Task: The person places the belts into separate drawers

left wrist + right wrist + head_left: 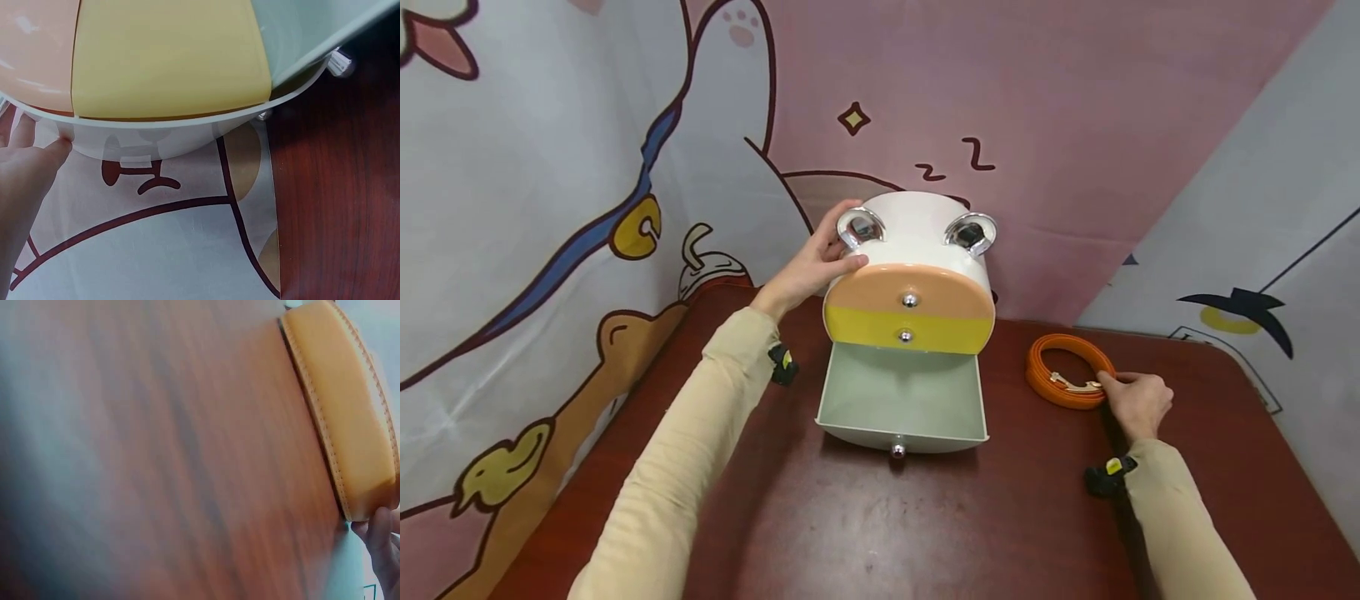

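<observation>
A small frog-faced drawer cabinet [917,229] with a white rounded body and silver ring ears stands on the table. Its pale green bottom drawer [904,390] is pulled out and has nothing inside. The peach drawer [872,287] and yellow drawer [865,327] above it are closed. My left hand [811,265] rests on the cabinet's upper left side, thumb and fingers spread around the left ear. To the right lies a coiled orange belt [1047,383] with a gold-coloured buckle. My right hand [1138,404] pinches its right edge; the right wrist view shows its stitched strap.
The dark red wooden table [880,542] carries the cabinet and belt. Printed cartoon cloth [1045,100] hangs behind and at both sides, close to the table's back edge. The open drawer juts toward the table's front.
</observation>
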Demonstrator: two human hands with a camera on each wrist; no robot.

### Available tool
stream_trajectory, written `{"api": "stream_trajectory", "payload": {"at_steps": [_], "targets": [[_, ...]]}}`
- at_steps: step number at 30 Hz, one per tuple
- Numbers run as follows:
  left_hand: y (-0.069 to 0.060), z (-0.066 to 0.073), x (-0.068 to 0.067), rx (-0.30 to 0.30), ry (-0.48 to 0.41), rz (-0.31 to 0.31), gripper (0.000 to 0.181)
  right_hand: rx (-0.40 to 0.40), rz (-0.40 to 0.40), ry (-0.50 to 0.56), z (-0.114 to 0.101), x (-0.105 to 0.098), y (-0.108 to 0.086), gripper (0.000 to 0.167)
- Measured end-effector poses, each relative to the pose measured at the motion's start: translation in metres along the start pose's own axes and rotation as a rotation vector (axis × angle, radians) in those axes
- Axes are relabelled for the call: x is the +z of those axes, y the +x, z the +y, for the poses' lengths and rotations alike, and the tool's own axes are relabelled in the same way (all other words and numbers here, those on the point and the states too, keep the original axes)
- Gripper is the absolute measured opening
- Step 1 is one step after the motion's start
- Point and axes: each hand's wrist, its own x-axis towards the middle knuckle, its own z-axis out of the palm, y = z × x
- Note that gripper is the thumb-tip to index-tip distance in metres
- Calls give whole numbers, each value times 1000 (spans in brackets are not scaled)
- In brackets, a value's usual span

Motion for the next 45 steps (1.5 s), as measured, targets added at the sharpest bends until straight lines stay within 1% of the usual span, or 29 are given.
{"api": "stream_trajectory", "payload": {"at_steps": [8, 13, 21, 28, 30, 39, 45], "targets": [[-1, 0, 0, -3, 12, 7, 74, -29, 42, 7, -9, 5, -8, 46], [-1, 0, 0, -6, 10, 7, 74, -73, 50, 10, -17, 7, -12, 45], [0, 1, -1, -13, -1, 5, 74, -125, 73, 53, -39, 9, -20, 44], [0, -1, 0, -1, -27, 2, 75, -216, 106, 68, -56, 9, -28, 37], [0, -1, 0, 0, -28, 1, 75, -226, 108, 77, -60, 9, -30, 37], [0, -1, 0, -10, -33, 3, 76, -240, 90, 93, -77, 2, -41, 37], [0, -1, 0, -13, -26, 6, 75, -209, 66, 112, -84, -5, -50, 39]]}}
